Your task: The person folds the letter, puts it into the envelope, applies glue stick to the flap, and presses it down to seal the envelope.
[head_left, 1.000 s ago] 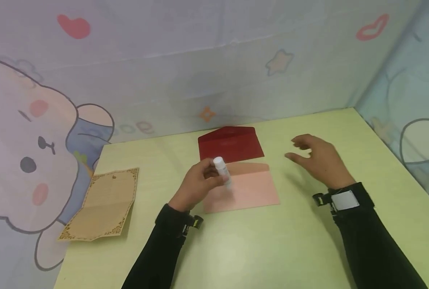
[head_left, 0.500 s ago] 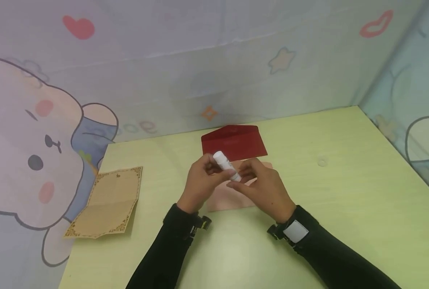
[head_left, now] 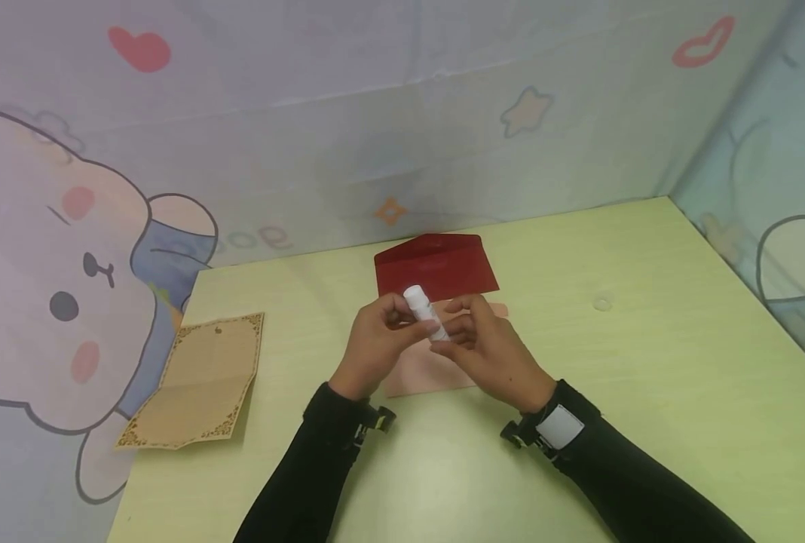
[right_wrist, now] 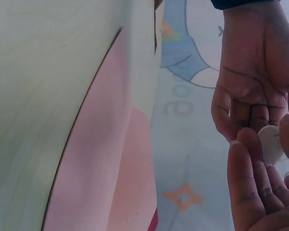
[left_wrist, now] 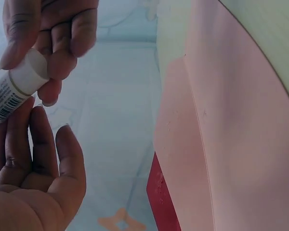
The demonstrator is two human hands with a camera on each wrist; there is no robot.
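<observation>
A white glue stick [head_left: 421, 305] with a barcode label is held up over the pink envelope [head_left: 419, 371]. My left hand [head_left: 374, 345] grips it around the middle, its capped end tilted up and to the left in the head view. At the lower end, my right hand [head_left: 499, 353] pinches the base between thumb and fingers. The right wrist view shows the round white base [right_wrist: 270, 144] between the fingertips. Both hands hide part of the pink envelope, whose flap lies on the far side.
Behind the pink envelope lies a red envelope [head_left: 436, 268]. A small clear ring [head_left: 602, 302] is on the table at the right. Toward the left edge, a creased tan card [head_left: 202, 377] with an ornate border stands partly raised. A printed cloth backdrop [head_left: 321, 136] borders the table.
My right hand has come in from the right side to the base of the glue stick. The clear ring now shows where that hand was. The glue stick has tilted further left.
</observation>
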